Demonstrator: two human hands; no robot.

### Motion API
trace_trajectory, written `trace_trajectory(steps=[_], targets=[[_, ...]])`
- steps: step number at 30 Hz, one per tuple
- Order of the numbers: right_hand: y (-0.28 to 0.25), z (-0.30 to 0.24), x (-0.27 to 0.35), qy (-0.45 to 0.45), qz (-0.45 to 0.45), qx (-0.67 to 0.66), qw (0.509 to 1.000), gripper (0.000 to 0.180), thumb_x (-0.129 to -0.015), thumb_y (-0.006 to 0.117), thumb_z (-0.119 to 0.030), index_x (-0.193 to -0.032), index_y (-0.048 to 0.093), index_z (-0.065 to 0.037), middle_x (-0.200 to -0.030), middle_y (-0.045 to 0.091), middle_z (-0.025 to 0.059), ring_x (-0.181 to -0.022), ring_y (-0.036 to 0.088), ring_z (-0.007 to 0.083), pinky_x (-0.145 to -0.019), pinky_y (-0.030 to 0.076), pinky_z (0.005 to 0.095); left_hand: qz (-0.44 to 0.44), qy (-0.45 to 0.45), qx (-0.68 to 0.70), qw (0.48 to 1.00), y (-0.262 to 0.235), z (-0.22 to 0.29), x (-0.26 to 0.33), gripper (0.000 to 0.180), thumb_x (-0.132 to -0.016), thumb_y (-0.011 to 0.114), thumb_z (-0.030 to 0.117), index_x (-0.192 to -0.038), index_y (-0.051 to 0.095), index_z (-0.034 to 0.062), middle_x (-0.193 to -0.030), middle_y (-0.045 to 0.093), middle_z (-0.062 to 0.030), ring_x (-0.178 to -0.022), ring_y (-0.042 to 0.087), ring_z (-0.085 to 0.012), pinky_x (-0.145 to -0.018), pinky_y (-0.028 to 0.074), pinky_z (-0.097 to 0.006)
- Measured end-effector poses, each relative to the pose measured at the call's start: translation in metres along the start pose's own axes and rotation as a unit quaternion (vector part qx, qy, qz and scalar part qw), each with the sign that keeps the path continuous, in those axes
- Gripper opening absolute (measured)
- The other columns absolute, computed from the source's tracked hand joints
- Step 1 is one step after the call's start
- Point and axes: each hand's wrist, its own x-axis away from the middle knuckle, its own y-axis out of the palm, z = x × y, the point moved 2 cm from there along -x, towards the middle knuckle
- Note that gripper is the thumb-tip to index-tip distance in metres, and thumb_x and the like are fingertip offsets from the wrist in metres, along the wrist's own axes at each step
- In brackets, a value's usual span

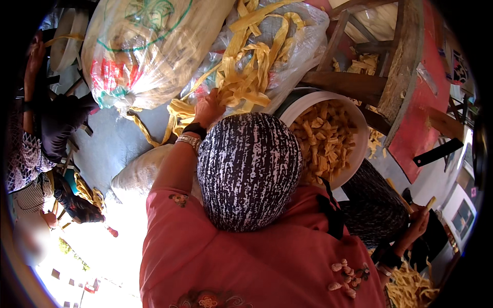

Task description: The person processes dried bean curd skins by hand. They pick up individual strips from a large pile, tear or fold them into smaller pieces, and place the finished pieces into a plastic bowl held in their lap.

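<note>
My left hand, with a watch and a black band at the wrist, reaches past my raised knee in black-and-white patterned trousers. Its fingers are curled into a heap of flat yellow strips, partly hidden among them. That heap lies on a clear plastic bag. Out to the right, my right hand pinches a narrow yellow strip, whose end sticks up past the fingers. Between the hands, a white bucket tilts toward me, filled with short folded yellow pieces.
A stuffed, tied translucent sack stands far left. Wooden framing rises behind the bucket beside a red panel. More strips lie in a pile at lower right. Other people sit at the left, one hand showing near loose strips.
</note>
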Motion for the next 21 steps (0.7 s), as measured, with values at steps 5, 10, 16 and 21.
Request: trace_trajectory(steps=[5, 10, 16, 21], targets=[[-0.005, 0.004, -0.004, -0.047, -0.007, 0.062, 0.997, 0.034, -0.097, 0.045, -0.032, -0.090, 0.058, -0.001, -0.058, 0.032, -0.0039, -0.054, 0.029, 0.0066, -0.052, 0.023, 0.0236, -0.036, 0.153, 0.336, 0.929, -0.101, 0.094, -0.026, 0.036, -0.076, 0.067, 0.018, -0.108, 0.060, 0.0026, -0.092, 0.067, -0.0111, -0.081, 0.063, -0.0204, -0.069, 0.050, -0.037], [0.000, 0.001, 0.000, 0.011, 0.015, 0.024, 1.000, 0.033, -0.096, 0.045, -0.032, -0.087, 0.056, -0.002, -0.060, 0.032, -0.0029, -0.056, 0.029, 0.0077, -0.055, 0.025, 0.0249, -0.066, 0.132, 0.445, 0.883, -0.178, 0.200, -0.097, 0.035, -0.081, 0.069, 0.022, -0.111, 0.060, 0.0058, -0.097, 0.064, -0.0076, -0.080, 0.061, -0.0143, -0.069, 0.051, -0.030], [0.004, -0.013, 0.001, 0.013, 0.021, 0.022, 0.999, 0.034, -0.097, 0.045, -0.032, -0.087, 0.055, -0.002, -0.061, 0.031, -0.0038, -0.056, 0.028, 0.0069, -0.054, 0.023, 0.0243, 0.192, 0.415, -0.099, 0.884, -0.144, 0.191, -0.151, 0.029, -0.085, 0.064, 0.028, -0.105, 0.060, 0.0082, -0.093, 0.063, -0.0107, -0.074, 0.062, -0.0242, -0.064, 0.051, -0.031], [-0.003, 0.010, -0.002, 0.046, 0.018, 0.007, 0.999, 0.035, -0.097, 0.044, -0.033, -0.089, 0.056, -0.001, -0.060, 0.030, -0.0041, -0.055, 0.027, 0.0064, -0.051, 0.021, 0.0242, 0.187, 0.216, 0.054, 0.957, -0.057, 0.083, -0.083, 0.037, -0.082, 0.059, 0.025, -0.111, 0.054, 0.0015, -0.101, 0.060, -0.0243, -0.097, 0.056, -0.0417, -0.081, 0.046, -0.045]])
